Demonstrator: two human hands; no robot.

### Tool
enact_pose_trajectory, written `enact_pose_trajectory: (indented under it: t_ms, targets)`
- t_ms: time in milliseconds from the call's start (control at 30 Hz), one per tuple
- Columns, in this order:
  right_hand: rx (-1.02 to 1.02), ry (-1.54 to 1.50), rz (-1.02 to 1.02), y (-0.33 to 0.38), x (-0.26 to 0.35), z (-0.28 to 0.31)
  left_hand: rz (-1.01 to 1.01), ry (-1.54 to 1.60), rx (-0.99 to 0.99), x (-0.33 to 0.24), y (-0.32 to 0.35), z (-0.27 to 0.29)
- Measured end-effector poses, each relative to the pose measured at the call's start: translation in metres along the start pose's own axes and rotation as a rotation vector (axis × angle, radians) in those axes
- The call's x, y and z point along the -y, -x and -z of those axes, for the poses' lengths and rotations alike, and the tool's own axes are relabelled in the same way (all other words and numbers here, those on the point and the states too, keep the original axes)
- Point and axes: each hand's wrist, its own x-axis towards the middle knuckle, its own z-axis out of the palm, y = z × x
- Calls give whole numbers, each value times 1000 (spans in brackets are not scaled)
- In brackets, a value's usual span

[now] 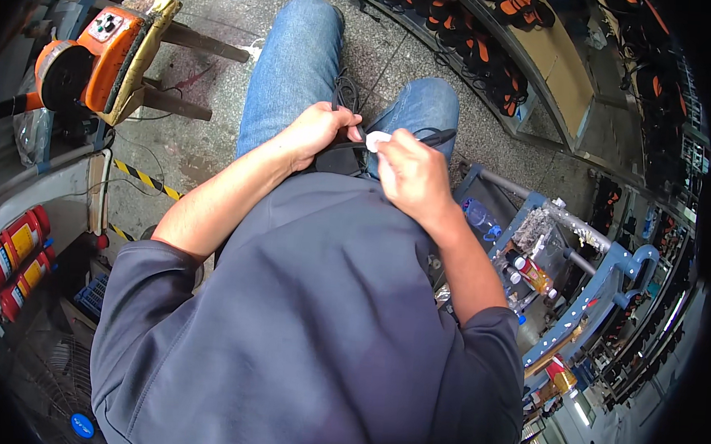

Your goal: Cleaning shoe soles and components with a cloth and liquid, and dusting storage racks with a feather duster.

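Both my hands work close together over my lap, between my jeans-clad knees. With thumb and fingertips, my left hand (322, 132) pinches a thin black cord. Loops of black cord (346, 93) stand up just beyond those fingertips. My right hand (410, 173) is closed on a small white piece (377, 141), held against the dark cord by the left fingers. Its exact kind is too small to tell. A dark strap-like end (439, 136) sticks out past the right hand over my right knee. Something black and flat (339, 158) lies in my lap below the hands, partly hidden.
An orange machine (99, 60) on a wooden-legged stand is at the left, near red extinguishers (16, 260). On the right stands a blue-grey metal cart (584, 314) with bottles (534, 273). Racks of black and orange shoes (492, 68) curve along the far right.
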Motion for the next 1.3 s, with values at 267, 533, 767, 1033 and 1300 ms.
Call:
enact_pose_trajectory:
  t_ms: [267,533,767,1033,1300]
  targets:
    - [-99,-91,-6,-9,12,0,-51,-71,15,2,3,7]
    - [-163,-64,52,-18,21,-1,-80,-127,5,5,2,2]
    - [-69,8,-4,-9,18,1,-118,-115,-23,5,7,-3]
    - [-60,12,-68,10,-6,17,-53,71,-39,0,11,-5]
    - [-212,-68,11,-22,16,-1,-60,-58,-173,2,6,-3]
